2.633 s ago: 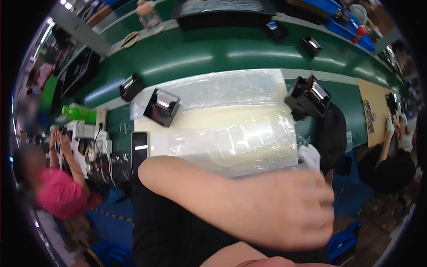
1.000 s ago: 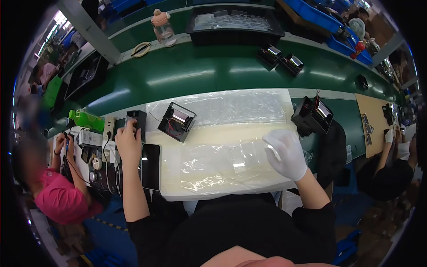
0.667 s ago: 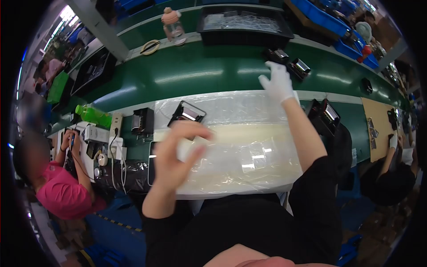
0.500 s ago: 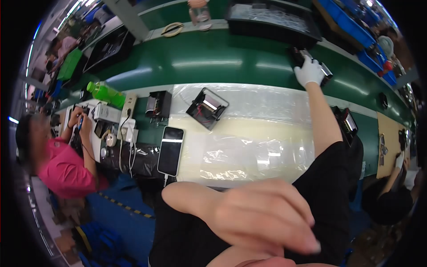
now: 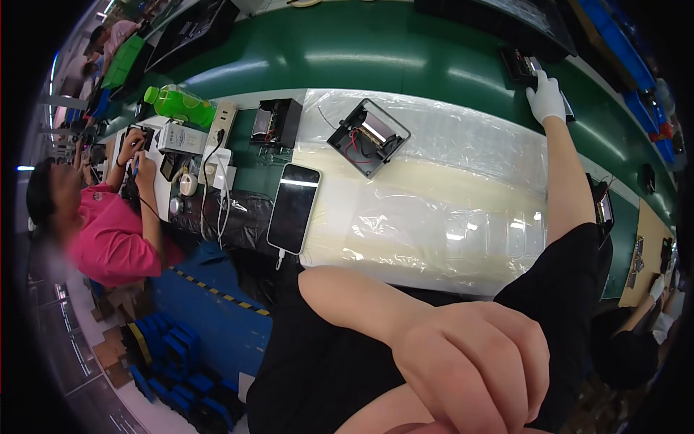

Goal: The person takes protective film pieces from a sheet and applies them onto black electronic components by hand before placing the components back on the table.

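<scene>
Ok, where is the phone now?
In the head view, left of centre, the phone lies at the left edge of the plastic-covered board, beside the black plastic.

Even, cool indoor light keeps the middle bright, and a bluish-white light (image 5: 25, 168) glares at the far left. Long pale streaks of reflection lie across the glossy green table (image 5: 405, 76). The clear plastic film (image 5: 426, 210) breaks into small white glints, and a light band crosses the dark screen of the smartphone (image 5: 292, 210). The black clothing (image 5: 325, 354) sinks into near-uniform darkness. The left hand (image 5: 473, 362), close to the lens, looks slightly soft. Fisheye distortion bows the table's lines; the margins smear, then fade to black, with the lower right dim.
</scene>
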Demonstrator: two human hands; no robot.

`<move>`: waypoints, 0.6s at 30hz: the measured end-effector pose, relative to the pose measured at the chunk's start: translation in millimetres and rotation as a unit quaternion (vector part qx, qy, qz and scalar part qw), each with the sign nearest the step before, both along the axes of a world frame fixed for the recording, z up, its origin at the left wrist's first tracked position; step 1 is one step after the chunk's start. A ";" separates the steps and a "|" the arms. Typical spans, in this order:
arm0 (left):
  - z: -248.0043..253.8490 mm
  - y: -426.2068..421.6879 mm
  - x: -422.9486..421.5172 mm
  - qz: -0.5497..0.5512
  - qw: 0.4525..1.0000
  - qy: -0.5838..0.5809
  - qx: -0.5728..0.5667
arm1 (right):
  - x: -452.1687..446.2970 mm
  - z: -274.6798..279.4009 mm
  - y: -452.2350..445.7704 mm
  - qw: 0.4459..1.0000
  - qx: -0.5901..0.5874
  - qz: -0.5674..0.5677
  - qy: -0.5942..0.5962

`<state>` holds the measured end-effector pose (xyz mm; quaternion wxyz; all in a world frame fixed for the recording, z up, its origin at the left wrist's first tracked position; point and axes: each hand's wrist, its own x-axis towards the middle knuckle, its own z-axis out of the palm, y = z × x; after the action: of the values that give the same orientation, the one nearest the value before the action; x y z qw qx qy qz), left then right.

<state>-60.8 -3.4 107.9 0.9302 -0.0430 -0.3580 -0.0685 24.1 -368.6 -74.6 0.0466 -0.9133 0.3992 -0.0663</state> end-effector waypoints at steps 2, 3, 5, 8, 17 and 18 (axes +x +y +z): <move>0.9 2.8 -5.1 0.010 0.999 0.039 0.003 | 6.9 0.6 5.3 1.000 0.001 -0.003 0.000; 1.9 4.8 -6.2 0.009 0.999 0.041 0.017 | 8.7 0.9 8.6 1.000 0.000 0.001 0.003; 3.9 8.6 -6.1 0.005 0.998 0.042 0.042 | 13.0 5.3 14.4 1.000 -0.006 0.008 0.006; 3.9 14.8 -4.6 -0.012 0.997 0.038 0.064 | 16.4 12.4 18.7 1.000 -0.016 0.021 0.014; 3.8 27.0 -8.5 -0.063 0.993 0.021 0.098 | -8.9 75.3 -5.4 0.985 -0.109 0.129 -0.042; 4.3 25.2 -11.5 -0.053 0.994 0.031 0.091 | -19.9 90.7 -4.6 0.983 -0.112 0.136 -0.056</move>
<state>-72.3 21.8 112.2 0.9361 0.0206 -0.3182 -0.1484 4.2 -373.2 16.1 -0.0247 -0.9534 0.2581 -0.1543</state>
